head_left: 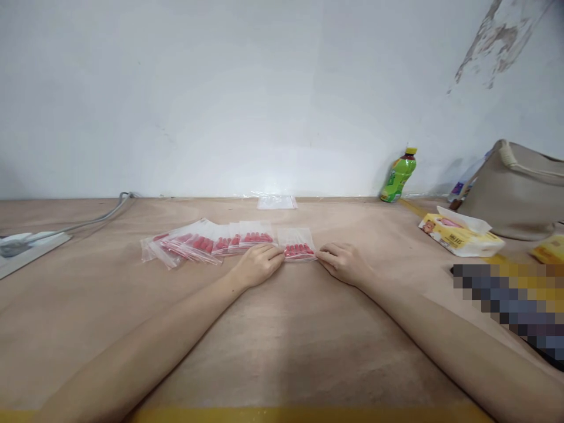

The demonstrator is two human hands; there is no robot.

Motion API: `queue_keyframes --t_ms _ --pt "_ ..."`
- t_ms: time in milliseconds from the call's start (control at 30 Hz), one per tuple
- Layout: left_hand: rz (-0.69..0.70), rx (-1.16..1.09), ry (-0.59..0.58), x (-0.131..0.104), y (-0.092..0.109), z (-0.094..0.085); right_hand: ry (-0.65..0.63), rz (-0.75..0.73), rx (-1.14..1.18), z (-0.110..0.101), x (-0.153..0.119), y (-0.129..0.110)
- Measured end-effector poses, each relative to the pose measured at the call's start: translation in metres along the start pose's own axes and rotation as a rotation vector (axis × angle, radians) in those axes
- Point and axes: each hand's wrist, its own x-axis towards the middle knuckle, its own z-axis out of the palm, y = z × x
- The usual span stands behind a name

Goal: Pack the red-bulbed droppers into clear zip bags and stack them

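A small clear zip bag (296, 238) with several red pieces in a row lies flat on the table between my hands. My left hand (259, 264) pinches its near left corner, fingers closed. At the near right corner, my right hand (343, 262) grips the same bag between thumb and fingers. Left of it are more bags with red pieces: one bag (257, 235) just behind my left hand, another (227, 242) beside that, and an overlapping pile (187, 244) farther left. What exactly the red pieces are is too small to tell.
Flat clear plastic bags (277, 202) lie by the wall. At right stand a green drink bottle (399, 176), a yellow tissue pack (462, 235) and a beige bag (511, 191). A blurred-out dark object (506, 305) lies near my right forearm. A grey cable (97, 218) runs at left.
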Motion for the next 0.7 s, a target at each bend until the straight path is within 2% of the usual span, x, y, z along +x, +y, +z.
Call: queue_keyframes --t_ms 267,467,700 --pt "-0.002 -0.007 -0.006 0.002 -0.002 -0.002 -0.026 -0.112 -0.088 -0.007 0.003 -0.003" --pt "-0.031 -0.023 -0.016 0.006 0.000 -0.003 -0.032 -0.099 -0.137 -0.006 0.006 -0.002" --pt "0.007 -0.045 -0.046 0.036 0.017 0.019 -0.022 -0.074 -0.068 -0.002 0.010 -0.003"
